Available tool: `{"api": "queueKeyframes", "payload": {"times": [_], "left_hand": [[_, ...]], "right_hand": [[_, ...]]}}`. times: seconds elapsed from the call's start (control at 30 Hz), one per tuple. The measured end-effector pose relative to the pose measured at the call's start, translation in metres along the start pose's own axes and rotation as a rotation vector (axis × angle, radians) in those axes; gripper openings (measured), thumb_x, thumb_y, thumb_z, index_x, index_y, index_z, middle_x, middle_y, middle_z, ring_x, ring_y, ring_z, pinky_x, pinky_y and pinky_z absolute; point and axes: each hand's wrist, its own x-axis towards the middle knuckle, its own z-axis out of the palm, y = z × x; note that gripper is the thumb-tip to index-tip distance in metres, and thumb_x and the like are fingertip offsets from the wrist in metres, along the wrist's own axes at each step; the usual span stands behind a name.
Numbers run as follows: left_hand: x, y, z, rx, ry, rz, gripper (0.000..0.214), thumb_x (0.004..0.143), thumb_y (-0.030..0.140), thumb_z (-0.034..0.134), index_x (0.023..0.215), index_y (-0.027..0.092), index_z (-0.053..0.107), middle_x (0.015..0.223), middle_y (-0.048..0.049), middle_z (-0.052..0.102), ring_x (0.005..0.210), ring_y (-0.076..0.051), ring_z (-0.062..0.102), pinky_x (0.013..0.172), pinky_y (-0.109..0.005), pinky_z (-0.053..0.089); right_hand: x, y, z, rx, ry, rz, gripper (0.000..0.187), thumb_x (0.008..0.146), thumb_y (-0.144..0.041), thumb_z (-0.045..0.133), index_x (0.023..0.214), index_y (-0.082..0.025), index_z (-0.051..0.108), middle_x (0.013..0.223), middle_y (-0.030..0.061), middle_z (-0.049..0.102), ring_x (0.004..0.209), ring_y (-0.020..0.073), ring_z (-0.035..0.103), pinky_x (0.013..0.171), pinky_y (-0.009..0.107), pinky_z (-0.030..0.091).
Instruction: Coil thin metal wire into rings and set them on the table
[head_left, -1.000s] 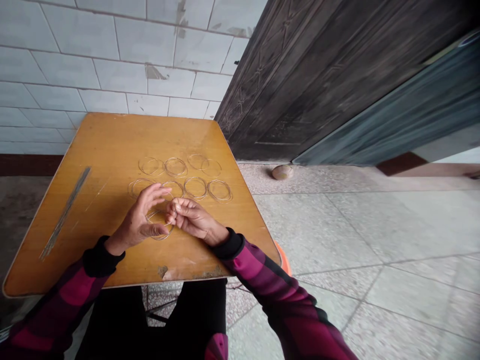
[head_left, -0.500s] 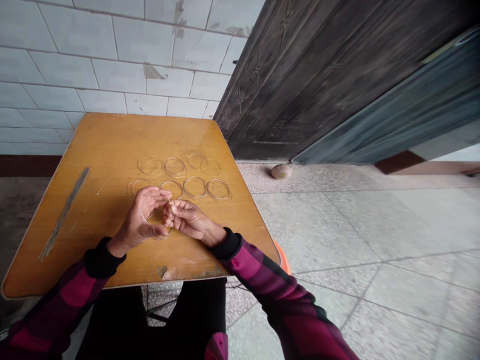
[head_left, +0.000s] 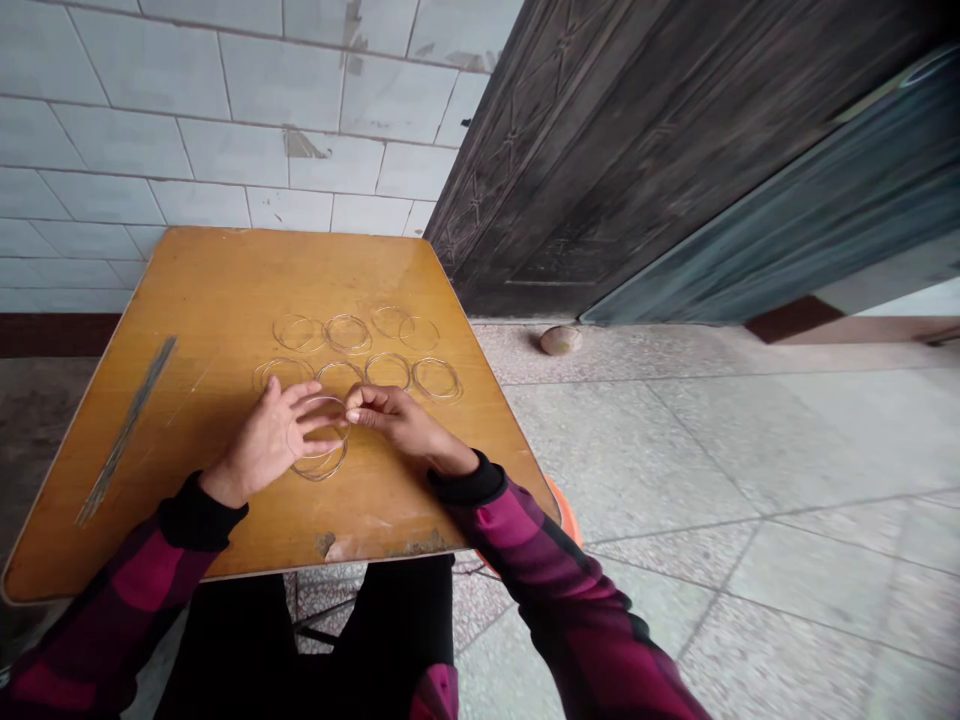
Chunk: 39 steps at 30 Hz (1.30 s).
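Between finger and thumb, my right hand (head_left: 386, 413) pinches the side of a thin wire ring (head_left: 327, 399). My left hand (head_left: 274, 437) is spread open, palm up, with the ring lying against its fingers. Below my fingers a coiled wire ring (head_left: 319, 476) rests on the wooden table (head_left: 225, 280), partly covered. Two rows of wire rings lie just beyond my hands, among them one ring (head_left: 349, 334) in the far row and another (head_left: 436, 378) at the right end of the near row.
A bundle of straight wires (head_left: 127, 430) lies along the table's left side, with a few loose strands (head_left: 193, 388) beside it. A tiled wall stands behind the table. On the floor by the dark door (head_left: 555, 230) sits a rounded stone-like object (head_left: 561, 340).
My left hand has uncurled from around the ring and turned palm up with fingers spread. My right hand has shifted slightly right, keeping its pinch on the wire ring.
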Motion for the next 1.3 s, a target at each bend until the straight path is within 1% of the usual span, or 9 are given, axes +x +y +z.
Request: {"api": "queueKeyframes", "payload": {"times": [0.1,0.23,0.33,0.5,0.57,0.7,0.97,1.13,1.3], "left_hand": [[0.001,-0.004,-0.004,0.021,-0.081,-0.244,0.061,0.087,0.067,0.047,0.116,0.015,0.059,0.129,-0.0210,0.056,0.118,-0.039,0.056,0.093,-0.060,0.045],[0.001,-0.011,-0.003,0.065,-0.156,-0.340,0.059,0.091,0.064,0.043,0.124,0.016,0.052,0.131,-0.0223,0.054,0.111,-0.035,0.060,0.089,-0.055,0.047],[0.000,-0.013,0.000,0.041,-0.133,-0.327,0.055,0.092,0.060,0.044,0.124,0.015,0.051,0.124,-0.0222,0.059,0.110,-0.032,0.061,0.087,-0.050,0.048],[0.000,-0.016,0.002,-0.046,-0.107,-0.287,0.045,0.094,0.051,0.048,0.117,0.013,0.057,0.119,-0.0199,0.062,0.112,-0.031,0.059,0.091,-0.049,0.047],[0.000,-0.017,0.003,-0.100,-0.105,-0.252,0.043,0.093,0.050,0.049,0.115,0.014,0.059,0.117,-0.0180,0.063,0.112,-0.031,0.059,0.091,-0.049,0.048],[-0.001,-0.013,0.007,-0.185,-0.066,-0.193,0.043,0.093,0.052,0.048,0.110,0.015,0.062,0.119,-0.0159,0.063,0.114,-0.030,0.059,0.091,-0.048,0.049],[-0.002,-0.012,0.008,-0.170,-0.025,-0.127,0.047,0.090,0.055,0.052,0.112,0.015,0.064,0.122,-0.0170,0.063,0.115,-0.031,0.059,0.097,-0.050,0.046],[-0.001,-0.014,0.008,-0.149,-0.048,-0.127,0.049,0.088,0.056,0.055,0.113,0.015,0.063,0.121,-0.0167,0.062,0.113,-0.031,0.059,0.095,-0.050,0.047],[-0.001,-0.015,0.010,-0.158,-0.032,-0.119,0.046,0.088,0.054,0.058,0.110,0.014,0.064,0.113,-0.0147,0.064,0.108,-0.028,0.060,0.096,-0.049,0.048]], "right_hand": [[-0.002,-0.008,-0.007,-0.359,-0.082,-0.088,0.020,0.094,-0.030,0.058,0.080,-0.016,0.060,0.079,0.0010,0.058,0.074,0.0126,0.052,0.072,0.029,0.041],[-0.005,-0.011,-0.008,-0.541,-0.124,-0.113,0.015,0.094,-0.022,0.055,0.081,-0.016,0.059,0.080,0.0016,0.057,0.075,0.0132,0.052,0.071,0.029,0.041],[-0.005,-0.011,-0.007,-0.526,-0.079,-0.083,0.015,0.094,-0.023,0.057,0.081,-0.016,0.061,0.079,0.0013,0.058,0.074,0.0126,0.053,0.070,0.028,0.042],[-0.004,-0.009,-0.006,-0.448,0.029,-0.053,0.015,0.093,-0.026,0.060,0.083,-0.016,0.065,0.081,0.0020,0.060,0.074,0.0113,0.056,0.068,0.026,0.043],[-0.004,-0.008,-0.007,-0.400,0.059,-0.047,0.015,0.091,-0.029,0.062,0.090,-0.015,0.067,0.086,0.0036,0.061,0.077,0.0118,0.058,0.069,0.027,0.045],[-0.004,-0.005,-0.007,-0.353,0.124,-0.033,0.027,0.087,-0.035,0.067,0.105,-0.015,0.067,0.098,0.0067,0.063,0.082,0.0130,0.061,0.070,0.027,0.047],[-0.005,-0.007,0.001,-0.451,0.230,-0.084,0.016,0.091,-0.031,0.062,0.097,-0.021,0.073,0.094,0.0051,0.066,0.083,0.0146,0.061,0.071,0.029,0.049],[-0.008,-0.007,0.008,-0.509,0.263,-0.134,0.017,0.093,-0.026,0.059,0.100,-0.020,0.073,0.092,0.0058,0.066,0.081,0.0149,0.061,0.072,0.030,0.050],[-0.009,-0.001,0.015,-0.667,0.294,-0.233,0.022,0.097,-0.023,0.051,0.100,-0.019,0.072,0.090,0.0067,0.065,0.083,0.0163,0.060,0.075,0.031,0.050]]}}
